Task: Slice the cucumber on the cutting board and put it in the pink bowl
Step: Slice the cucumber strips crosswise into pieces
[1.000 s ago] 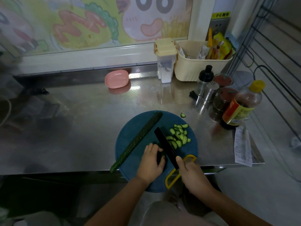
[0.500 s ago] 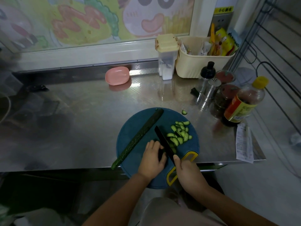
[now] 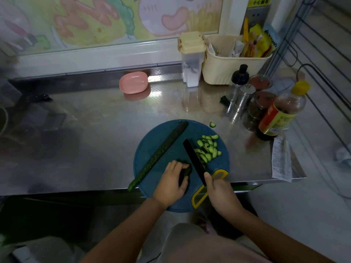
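Note:
A round blue cutting board (image 3: 167,141) lies at the counter's front edge. On its left half rests a long cucumber half (image 3: 161,153), placed diagonally. My left hand (image 3: 171,184) presses down a short dark cucumber piece (image 3: 185,172). A black knife (image 3: 194,160) is gripped by my right hand (image 3: 221,194), its blade standing just right of that piece. A heap of pale green slices (image 3: 208,149) lies right of the blade. The pink bowl (image 3: 133,82) sits far back on the counter, upside down or tilted, apart from both hands.
One stray slice (image 3: 212,124) lies on the steel counter (image 3: 95,130) beyond the board. At the right stand a sauce bottle (image 3: 281,112), shakers (image 3: 243,95) and jars. A cream basket (image 3: 233,61) and a clear container (image 3: 191,63) are at the back. A receipt (image 3: 281,160) lies near the right edge.
The blade has worked slightly closer to my left hand and the slice heap has grown a little. The view has tilted, so everything sits higher in frame.

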Tool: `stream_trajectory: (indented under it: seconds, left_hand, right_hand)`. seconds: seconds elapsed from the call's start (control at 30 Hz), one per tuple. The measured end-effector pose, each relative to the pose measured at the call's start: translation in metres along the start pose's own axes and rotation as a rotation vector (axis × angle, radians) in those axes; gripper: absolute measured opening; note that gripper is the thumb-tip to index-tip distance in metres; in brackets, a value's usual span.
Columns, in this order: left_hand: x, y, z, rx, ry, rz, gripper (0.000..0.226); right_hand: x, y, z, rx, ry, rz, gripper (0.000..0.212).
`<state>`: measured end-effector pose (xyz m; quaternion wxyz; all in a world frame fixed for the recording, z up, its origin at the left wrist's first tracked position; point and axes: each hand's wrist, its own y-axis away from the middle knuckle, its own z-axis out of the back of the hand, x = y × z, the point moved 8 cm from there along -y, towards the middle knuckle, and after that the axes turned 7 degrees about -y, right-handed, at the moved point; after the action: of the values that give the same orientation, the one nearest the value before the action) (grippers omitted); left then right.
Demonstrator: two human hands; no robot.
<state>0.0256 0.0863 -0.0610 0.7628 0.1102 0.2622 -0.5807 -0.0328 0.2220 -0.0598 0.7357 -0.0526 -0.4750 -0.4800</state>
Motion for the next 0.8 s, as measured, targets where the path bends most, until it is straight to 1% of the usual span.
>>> stream_trajectory:
  seconds: [0.13,0.27,0.43,0.6,0.8]
  left_hand:
    - [-0.004,0.001,0.000,-0.017,-0.008,0.013,0.031]
    - [-0.003,0.001,0.001,-0.022,-0.015,0.025,0.027]
    - [-0.003,0.001,-0.001,-0.011,-0.018,0.037,0.027]
    - [-0.001,0.001,-0.001,-0.017,-0.016,0.038,0.025]
    - [0.000,0.000,-0.001,-0.028,-0.011,0.038,0.023]
  right_hand:
    - [0.007,0.011,-0.003,0.063,0.029,0.019,0.051]
    - [0.004,0.015,-0.005,0.077,-0.013,-0.011,0.049]
    - [0.009,0.016,-0.002,0.033,0.017,0.038,0.056]
    - [0.012,0.017,0.000,0.038,0.019,0.063,0.056]
    - [0.006,0.014,-0.005,0.036,-0.005,0.012,0.058]
